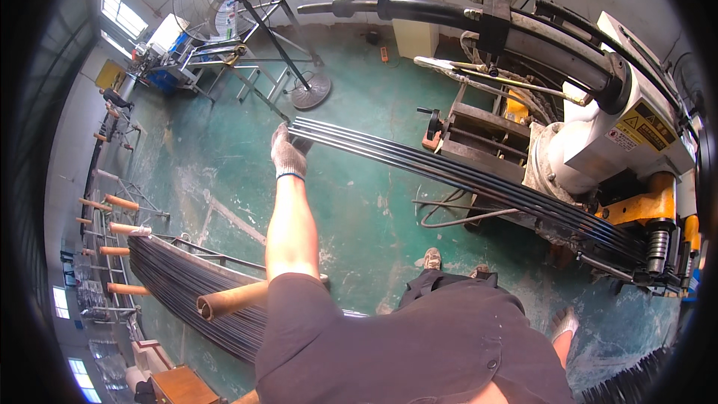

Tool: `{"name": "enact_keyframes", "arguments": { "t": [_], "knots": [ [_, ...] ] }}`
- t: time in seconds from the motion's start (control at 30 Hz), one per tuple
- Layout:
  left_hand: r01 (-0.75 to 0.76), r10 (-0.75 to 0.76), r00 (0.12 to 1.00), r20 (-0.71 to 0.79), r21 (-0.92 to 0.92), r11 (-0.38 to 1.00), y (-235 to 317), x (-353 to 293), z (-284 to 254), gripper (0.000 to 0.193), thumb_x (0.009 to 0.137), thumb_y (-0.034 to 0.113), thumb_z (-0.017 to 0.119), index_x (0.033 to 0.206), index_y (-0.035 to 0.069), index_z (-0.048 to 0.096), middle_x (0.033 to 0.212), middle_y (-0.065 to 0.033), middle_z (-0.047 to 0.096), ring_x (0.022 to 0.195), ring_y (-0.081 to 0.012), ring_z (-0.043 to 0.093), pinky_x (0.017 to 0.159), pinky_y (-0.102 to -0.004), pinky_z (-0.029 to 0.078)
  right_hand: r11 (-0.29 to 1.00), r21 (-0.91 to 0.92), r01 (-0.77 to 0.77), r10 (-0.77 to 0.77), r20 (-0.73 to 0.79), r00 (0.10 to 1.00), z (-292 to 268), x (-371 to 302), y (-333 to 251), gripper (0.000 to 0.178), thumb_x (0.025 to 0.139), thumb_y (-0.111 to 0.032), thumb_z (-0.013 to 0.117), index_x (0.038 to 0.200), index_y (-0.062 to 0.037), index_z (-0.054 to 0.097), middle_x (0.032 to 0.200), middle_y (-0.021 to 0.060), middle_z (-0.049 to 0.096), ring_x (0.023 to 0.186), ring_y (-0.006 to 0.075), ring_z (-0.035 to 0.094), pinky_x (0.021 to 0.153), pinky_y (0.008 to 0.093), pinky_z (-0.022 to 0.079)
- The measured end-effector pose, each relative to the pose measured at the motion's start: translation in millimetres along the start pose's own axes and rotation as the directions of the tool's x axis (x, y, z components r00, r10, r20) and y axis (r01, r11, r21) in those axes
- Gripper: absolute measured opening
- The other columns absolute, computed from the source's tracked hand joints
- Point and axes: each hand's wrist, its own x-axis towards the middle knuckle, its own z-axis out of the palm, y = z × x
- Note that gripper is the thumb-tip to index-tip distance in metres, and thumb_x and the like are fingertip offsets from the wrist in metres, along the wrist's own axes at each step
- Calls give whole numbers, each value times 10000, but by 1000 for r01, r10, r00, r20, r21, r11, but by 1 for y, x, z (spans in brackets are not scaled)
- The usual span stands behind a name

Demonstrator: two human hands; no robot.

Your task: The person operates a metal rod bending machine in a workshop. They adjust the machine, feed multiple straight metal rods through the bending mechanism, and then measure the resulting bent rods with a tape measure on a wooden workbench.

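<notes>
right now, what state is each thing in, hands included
Left hand: gloved, closed on the thin rods
Right hand: gloved, low at the side, grip unclear
Thin rods: held at one end, far ends at the machine
Machine: running or not, unclear
Floor fan: upright, spinning or not, unclear
Dark rod stack: bunched lengthwise

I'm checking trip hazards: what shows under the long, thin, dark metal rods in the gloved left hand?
Beneath the rods, scuffed green floor shows leftward; rightward, where they bunch, whatever lies beneath is covered.
</notes>
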Motion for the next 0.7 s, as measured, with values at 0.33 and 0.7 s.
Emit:
{"name": "enact_keyframes", "arguments": {
  "t": [0.33,0.7],
  "knots": [
    [116,-110,991,81,-70,991,-1,5,-8,340,1157,413,577,1267,106,672,1272,-139,751,1163,-363,732,1021,-597,602,993,-117,11,-13,-14,1000,6,-7,19,613,1089,-581,647,1332,-19,680,1182,176,761,1000,381,725,812,562,591],
    [208,-217,967,132,80,975,5,27,3,338,1134,417,622,1209,110,742,1104,-86,796,1020,-326,780,954,-586,649,995,-98,21,-22,-16,1000,-4,8,27,596,1061,-513,703,1407,-31,647,1223,209,747,998,380,740,829,558,590]
  ]
}}
